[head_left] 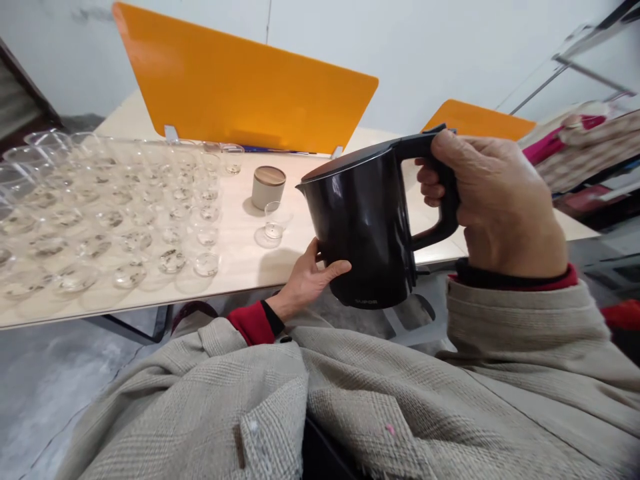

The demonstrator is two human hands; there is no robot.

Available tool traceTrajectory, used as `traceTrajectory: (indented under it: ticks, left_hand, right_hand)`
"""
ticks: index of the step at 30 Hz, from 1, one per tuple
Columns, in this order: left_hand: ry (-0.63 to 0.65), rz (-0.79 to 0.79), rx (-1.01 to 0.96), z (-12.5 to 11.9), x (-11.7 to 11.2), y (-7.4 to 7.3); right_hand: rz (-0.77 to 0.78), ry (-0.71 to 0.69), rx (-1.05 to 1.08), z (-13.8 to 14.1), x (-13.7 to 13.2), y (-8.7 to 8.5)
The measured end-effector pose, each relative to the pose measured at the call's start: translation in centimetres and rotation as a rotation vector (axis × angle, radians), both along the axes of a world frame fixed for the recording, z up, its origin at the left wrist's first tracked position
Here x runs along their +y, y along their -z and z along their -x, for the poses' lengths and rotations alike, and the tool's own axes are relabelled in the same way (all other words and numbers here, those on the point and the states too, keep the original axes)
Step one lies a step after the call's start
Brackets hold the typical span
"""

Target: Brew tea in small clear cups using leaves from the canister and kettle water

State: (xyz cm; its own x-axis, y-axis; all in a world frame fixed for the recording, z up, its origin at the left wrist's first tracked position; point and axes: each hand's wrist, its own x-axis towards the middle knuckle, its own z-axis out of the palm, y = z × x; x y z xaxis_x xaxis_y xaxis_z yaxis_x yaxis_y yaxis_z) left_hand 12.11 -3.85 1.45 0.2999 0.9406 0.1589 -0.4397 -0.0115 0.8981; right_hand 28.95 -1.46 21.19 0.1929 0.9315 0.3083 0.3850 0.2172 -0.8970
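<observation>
A black electric kettle (357, 227) is raised in front of me at the table's front edge, slightly tilted, its spout toward the left. My right hand (493, 193) is closed around its handle. Against the lower left side of the kettle is my left hand (313, 273), thumb across the front and the other fingers mostly hidden behind the body. Just left of the spout, a small clear cup (275, 223) stands alone on the table. Behind that cup sits a pale canister (269, 188) with a wooden lid.
Many clear cups (110, 220) with dark bits in their bottoms stand in rows across the left of the table (240, 267). An orange divider panel (240, 80) rises at the back, with a blue pen (275, 151) at its foot. Clothes and a metal rack are at right.
</observation>
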Motion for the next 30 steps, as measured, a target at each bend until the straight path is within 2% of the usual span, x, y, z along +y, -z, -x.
traceTrajectory:
  ticks: [7,19,25,30]
  left_hand:
    - [0.028,0.091,-0.078,-0.7,-0.5,1.1]
    - [0.064,0.202,-0.091,-0.4,-0.9,1.2]
    - [0.058,0.227,-0.142,-0.4,-0.7,1.4]
    - [0.07,0.244,-0.174,-0.5,-0.5,1.8]
  right_hand:
    - [0.05,-0.08,-0.083,0.5,0.9,-0.1]
    - [0.149,-0.196,-0.298,3.0,2.4,-1.6]
    - [0.217,-0.179,-0.366,4.3,3.3,-1.9]
    - [0.223,-0.193,-0.432,4.2,3.9,-1.7]
